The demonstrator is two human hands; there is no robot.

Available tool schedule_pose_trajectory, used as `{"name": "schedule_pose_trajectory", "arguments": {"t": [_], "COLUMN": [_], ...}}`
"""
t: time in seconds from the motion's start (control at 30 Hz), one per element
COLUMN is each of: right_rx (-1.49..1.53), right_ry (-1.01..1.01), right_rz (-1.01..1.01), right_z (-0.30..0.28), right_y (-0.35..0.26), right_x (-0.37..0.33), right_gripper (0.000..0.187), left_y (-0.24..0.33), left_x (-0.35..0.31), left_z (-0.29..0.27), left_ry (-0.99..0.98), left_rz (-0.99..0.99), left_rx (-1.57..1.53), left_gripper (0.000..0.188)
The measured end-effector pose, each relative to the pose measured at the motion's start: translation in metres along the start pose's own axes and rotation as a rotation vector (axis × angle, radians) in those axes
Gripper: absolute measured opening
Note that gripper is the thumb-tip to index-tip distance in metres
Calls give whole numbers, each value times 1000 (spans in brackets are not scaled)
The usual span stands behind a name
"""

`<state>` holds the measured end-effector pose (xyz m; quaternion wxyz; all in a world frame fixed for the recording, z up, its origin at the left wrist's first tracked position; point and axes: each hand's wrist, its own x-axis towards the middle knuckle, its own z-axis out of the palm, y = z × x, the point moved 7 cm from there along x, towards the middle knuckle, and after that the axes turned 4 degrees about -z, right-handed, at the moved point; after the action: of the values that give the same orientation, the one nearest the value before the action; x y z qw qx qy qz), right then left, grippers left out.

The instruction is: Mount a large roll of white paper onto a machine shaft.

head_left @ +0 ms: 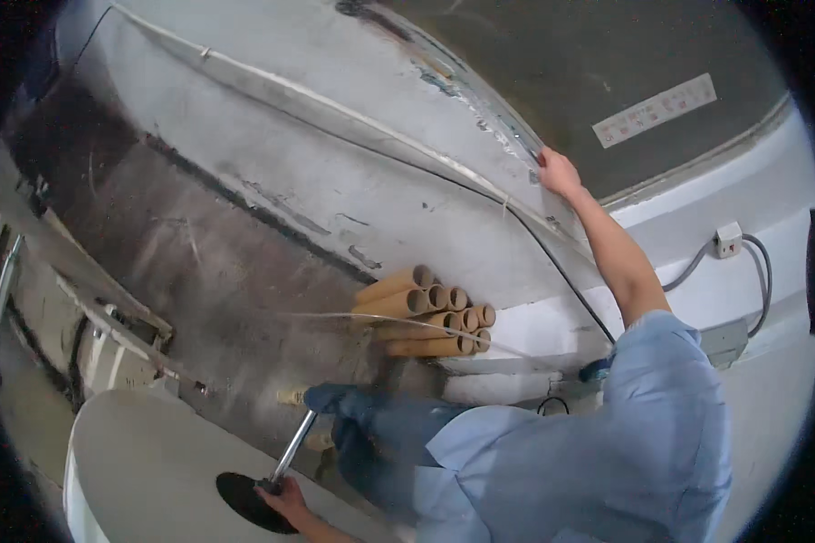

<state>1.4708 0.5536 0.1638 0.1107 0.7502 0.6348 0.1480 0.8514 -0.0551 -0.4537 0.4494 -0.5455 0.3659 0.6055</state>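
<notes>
Down at the near left, my left hand is closed around the lower end of a shiny metal rod, right where that rod meets the dark core hole in the flat end of a big white roll. From my grip the rod runs up and to the right, its long axis slanting away from the roll toward my dark blue knee; the far end stops about there, just beside a small pale fitting on the floor that I cannot make out. So the rod lies wholly on my left side, and my left hand is the one on it.

My right hand is well apart from all that, stretched up and far to the right, fingers curled against the edge of a grey panel on the white wall. I cannot tell whether it grips the edge or only presses on it; it holds nothing loose.

Between the two hands, against the base of the wall, a stack of brown cardboard tubes lies on its side, open ends facing right. A thin clear line arcs across in front of them. Further right, a socket box with grey cable sits on the wall.
</notes>
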Motion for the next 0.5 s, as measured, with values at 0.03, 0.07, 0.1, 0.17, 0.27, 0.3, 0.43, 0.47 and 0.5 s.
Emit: {"name": "schedule_pose_trajectory", "arguments": {"t": [0.03, 0.07, 0.1, 0.17, 0.27, 0.3, 0.43, 0.47, 0.5], "right_rx": [-6, -1, -27, -99, -2, -73, -19, -15, -3], "right_ry": [-6, -20, -1, 25, -21, -12, 47, 38, 30], "right_rz": [41, 63, 33, -20, -159, -183, -254, -298, -331], "right_z": [-1, 3, 5, 7, 26, 11, 34, 40, 40], "right_y": [11, 18, 25, 34, 24, 65, 42, 19, 11], "right_x": [-3, -3, -3, 3, 16, -3, 20, 18, 19], "right_gripper": [20, 23, 24, 27, 39, 40, 38, 39, 39], "left_y": [-8, -4, -6, -13, -7, -48, -36, -28, -27], "left_x": [-8, -18, -30, -28, -45, -10, -36, -34, -33], "left_z": [15, 22, 30, 23, 19, 33, 31, 30, 26], "left_ry": [-122, -184, -226, -72, -145, -22, 117, -72, -20], "left_rz": [20, 196, 371, 54, 116, -16, 50, -4, 19], "left_rx": [103, 269, 435, 153, 215, 152, 203, 51, 34], "left_gripper": [43, 41, 40, 41, 37, 36, 33, 35, 35]}}
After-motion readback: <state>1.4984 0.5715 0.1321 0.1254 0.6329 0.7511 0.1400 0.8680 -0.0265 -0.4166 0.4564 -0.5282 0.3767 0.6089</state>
